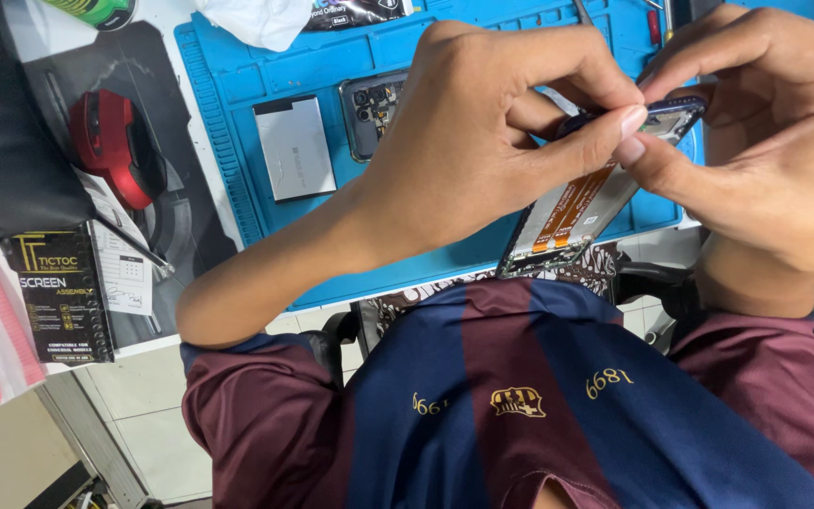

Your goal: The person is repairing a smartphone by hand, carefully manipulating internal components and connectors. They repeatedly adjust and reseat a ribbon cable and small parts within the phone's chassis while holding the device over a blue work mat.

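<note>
I hold an opened phone body [572, 212] up over my lap, tilted, with two orange flex cables [577, 200] running down its inside. My left hand [482, 132] reaches across from the left, and its thumb and forefinger pinch at the upper end of the phone. My right hand [765, 123] grips that same upper end from the right, its thumb pressed against the left fingertips. The top edge of the phone is mostly hidden by my fingers.
A blue work mat [237, 85] lies on the desk with a flat silver battery [294, 146] and a second opened phone piece [374, 113]. A red mouse [110, 141], a black box [54, 297] and a white cloth [256, 19] sit around it.
</note>
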